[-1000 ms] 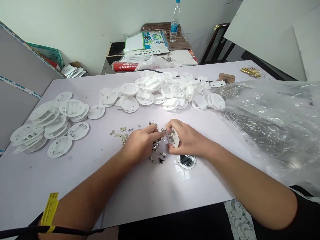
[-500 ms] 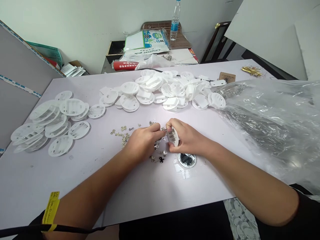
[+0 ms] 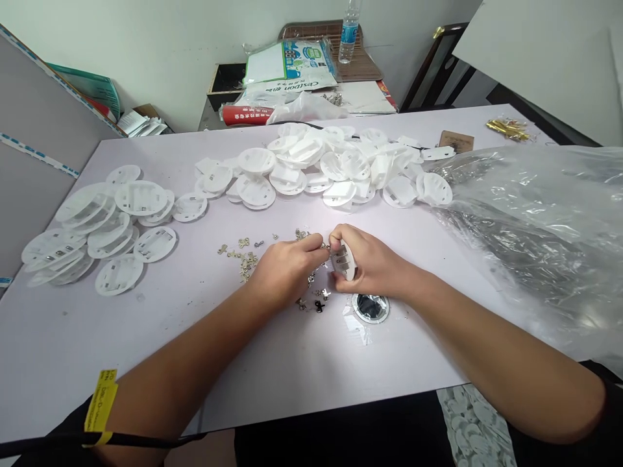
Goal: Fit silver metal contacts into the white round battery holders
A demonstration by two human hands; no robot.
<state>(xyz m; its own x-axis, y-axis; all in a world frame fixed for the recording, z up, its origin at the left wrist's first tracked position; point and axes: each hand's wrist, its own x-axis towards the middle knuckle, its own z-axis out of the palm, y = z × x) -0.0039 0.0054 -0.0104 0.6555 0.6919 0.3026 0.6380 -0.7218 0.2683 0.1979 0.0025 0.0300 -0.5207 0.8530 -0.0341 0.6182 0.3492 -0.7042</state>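
My right hand (image 3: pixel 372 261) grips a round white plastic disc (image 3: pixel 343 261) by its edges, thumb and fingers on opposite sides. The disc stands tilted, its face with slots and small metal parts turned to the left. Close against its upper left edge, my left hand (image 3: pixel 292 266) is closed in a pinch. A bit of metal shows at the left fingertips, mostly hidden. Around and under the left hand lie small metal contact pieces (image 3: pixel 247 261), some silvery, one dark (image 3: pixel 319 306). Below the right hand a round black piece with a silver rim (image 3: pixel 370 307) lies on the table.
Piled white discs (image 3: pixel 296 162) spread across the back of the table (image 3: pixel 263 370), with another stack (image 3: pixel 117 224) at the left. A clear plastic bag (image 3: pixel 525 227) covers the right side. Gold-coloured parts (image 3: pixel 509 128) lie at the far right. A water bottle (image 3: pixel 348 35) stands behind.
The whole view has shifted slightly, with the table scene sitting a little higher. Both hands keep nearly the same pose at the disc, which appears turned slightly.
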